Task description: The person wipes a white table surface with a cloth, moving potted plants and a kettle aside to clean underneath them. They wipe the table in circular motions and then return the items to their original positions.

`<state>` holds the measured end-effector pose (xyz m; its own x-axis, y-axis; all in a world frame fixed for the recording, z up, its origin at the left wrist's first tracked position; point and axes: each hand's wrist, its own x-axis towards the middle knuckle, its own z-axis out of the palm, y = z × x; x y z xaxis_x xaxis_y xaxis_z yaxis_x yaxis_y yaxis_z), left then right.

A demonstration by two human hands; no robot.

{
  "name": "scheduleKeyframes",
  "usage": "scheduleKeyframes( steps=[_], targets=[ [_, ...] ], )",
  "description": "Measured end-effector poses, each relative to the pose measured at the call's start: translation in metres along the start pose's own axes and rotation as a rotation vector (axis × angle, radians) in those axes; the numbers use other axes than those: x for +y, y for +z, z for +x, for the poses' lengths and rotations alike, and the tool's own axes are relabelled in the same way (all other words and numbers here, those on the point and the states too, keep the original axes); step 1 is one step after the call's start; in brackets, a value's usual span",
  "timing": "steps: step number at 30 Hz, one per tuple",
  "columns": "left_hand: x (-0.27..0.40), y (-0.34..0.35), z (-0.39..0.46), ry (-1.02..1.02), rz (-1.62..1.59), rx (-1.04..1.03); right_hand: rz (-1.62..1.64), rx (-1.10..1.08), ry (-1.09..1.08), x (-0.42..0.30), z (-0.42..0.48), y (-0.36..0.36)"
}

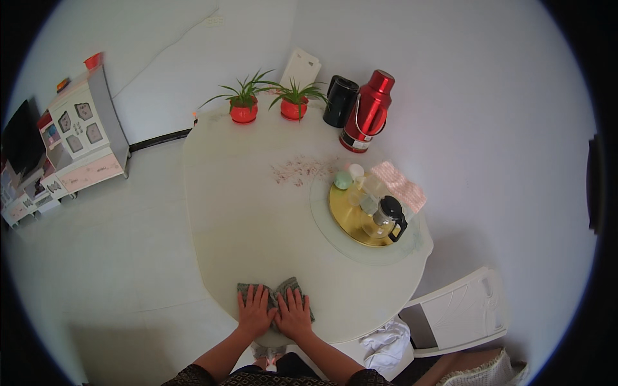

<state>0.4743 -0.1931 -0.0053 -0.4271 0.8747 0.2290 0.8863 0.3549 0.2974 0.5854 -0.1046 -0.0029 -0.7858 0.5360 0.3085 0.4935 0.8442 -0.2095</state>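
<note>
A grey-green cloth [275,295] lies spread on the near end of a pale table [241,231]. My left hand [254,311] rests flat on the cloth's left part, its fingers a little apart and pointing away from me. Beside it my right hand [293,312] lies flat on the right part, the thumbs close together. The cloth is bunched between the hands, and the palms hide its near part. Neither hand has its fingers closed around anything.
On the right, a gold tray [345,219] with a glass teapot [381,222] and cups stands on a glass turntable [328,241], beside a pink cloth [398,186]. Potted plants [244,113], a black kettle [340,101] and a red thermos [367,113] stand at the far end. A white chair [466,311] is at right.
</note>
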Motion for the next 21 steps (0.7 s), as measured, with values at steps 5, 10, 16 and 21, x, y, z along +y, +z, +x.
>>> scheduleKeyframes(
  steps=[5, 10, 16, 21],
  targets=[
    [-0.015, -0.003, 0.028, 0.022, -0.057, 0.076, -0.03, -0.019, -0.038, 0.008, 0.027, 0.012],
    [-0.037, -0.004, 0.039, -0.019, -0.006, 0.092, 0.008, 0.002, -0.075, 0.009, 0.056, 0.025],
    [-0.044, -0.011, 0.014, -0.139, 0.061, 0.058, 0.025, -0.026, -0.101, -0.001, 0.061, 0.026],
    [-0.063, -0.017, 0.009, -0.165, 0.024, 0.065, 0.002, -0.041, -0.183, -0.026, 0.063, 0.036]
  ],
)
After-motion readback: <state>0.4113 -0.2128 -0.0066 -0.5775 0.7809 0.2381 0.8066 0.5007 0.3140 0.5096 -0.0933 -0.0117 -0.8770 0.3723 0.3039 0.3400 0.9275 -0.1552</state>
